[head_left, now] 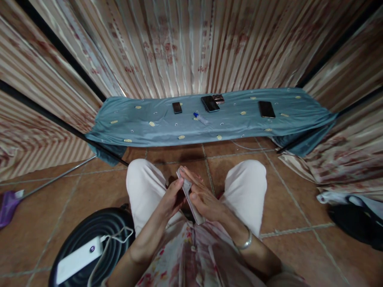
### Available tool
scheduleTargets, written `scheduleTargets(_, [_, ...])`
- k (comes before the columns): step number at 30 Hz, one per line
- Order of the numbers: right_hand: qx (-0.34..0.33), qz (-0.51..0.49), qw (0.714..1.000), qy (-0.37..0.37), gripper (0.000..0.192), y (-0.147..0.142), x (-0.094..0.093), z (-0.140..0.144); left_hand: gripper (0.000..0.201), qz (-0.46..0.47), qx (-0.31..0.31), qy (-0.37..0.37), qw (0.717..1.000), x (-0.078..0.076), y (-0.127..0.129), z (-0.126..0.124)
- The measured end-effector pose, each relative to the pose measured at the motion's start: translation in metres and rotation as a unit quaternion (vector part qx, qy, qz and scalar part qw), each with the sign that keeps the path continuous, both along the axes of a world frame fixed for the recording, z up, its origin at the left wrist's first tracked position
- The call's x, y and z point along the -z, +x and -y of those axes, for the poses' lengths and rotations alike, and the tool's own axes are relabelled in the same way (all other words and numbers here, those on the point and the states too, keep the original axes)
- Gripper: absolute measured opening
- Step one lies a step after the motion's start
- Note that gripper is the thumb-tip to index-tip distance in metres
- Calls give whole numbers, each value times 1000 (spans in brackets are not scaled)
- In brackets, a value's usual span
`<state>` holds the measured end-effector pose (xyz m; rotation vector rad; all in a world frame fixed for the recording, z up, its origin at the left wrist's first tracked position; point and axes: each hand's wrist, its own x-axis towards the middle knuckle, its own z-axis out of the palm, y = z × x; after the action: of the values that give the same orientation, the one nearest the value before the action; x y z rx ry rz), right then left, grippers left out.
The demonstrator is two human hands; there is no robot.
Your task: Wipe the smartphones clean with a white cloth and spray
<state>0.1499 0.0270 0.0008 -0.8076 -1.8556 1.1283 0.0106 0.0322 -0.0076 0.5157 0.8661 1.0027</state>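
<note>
I sit with my knees apart and hold a thin phone [189, 195] edge-on between both hands over my lap. My left hand [172, 197] grips its left side, thumb near the top edge. My right hand [203, 197] lies flat along its right face, a silver bangle on that wrist. Ahead, a low surface under a teal cloth [155, 123] carries a small dark phone [177, 107], a larger black phone [210, 103] beside a brown one [218, 98], another dark phone [266, 109] and a small blue-capped bottle [200, 117].
Striped curtains hang behind and at both sides. The floor is brown tile. At my lower left is a black round stool [89, 235] with a white power bank [78, 259] and cable. A purple item [7, 205] lies far left; dark bags [356, 223] lie at right.
</note>
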Motion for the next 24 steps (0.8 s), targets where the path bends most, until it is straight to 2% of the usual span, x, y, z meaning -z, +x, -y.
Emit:
scheduleTargets(4, [2, -8, 1000, -22, 68, 3, -1, -11, 48, -11, 26, -26, 999, -7, 1, 6])
scheduleTargets(9, [10, 2, 998, -56, 70, 8, 2, -15, 45, -26, 20, -23, 999, -12, 3, 8])
scheduleTargets(17, [-40, -16, 998, -51, 73, 12, -12, -8, 35, -84, -14, -31, 996, -12, 6, 9])
scheduleTargets(21, [-6, 6, 999, -45, 75, 13, -5, -15, 38, -66, 12, -30, 997, -21, 6, 10])
scheduleTargets(24, [17, 52, 998, -15, 75, 12, 5, -19, 41, -54, 2, -20, 998, -25, 6, 9])
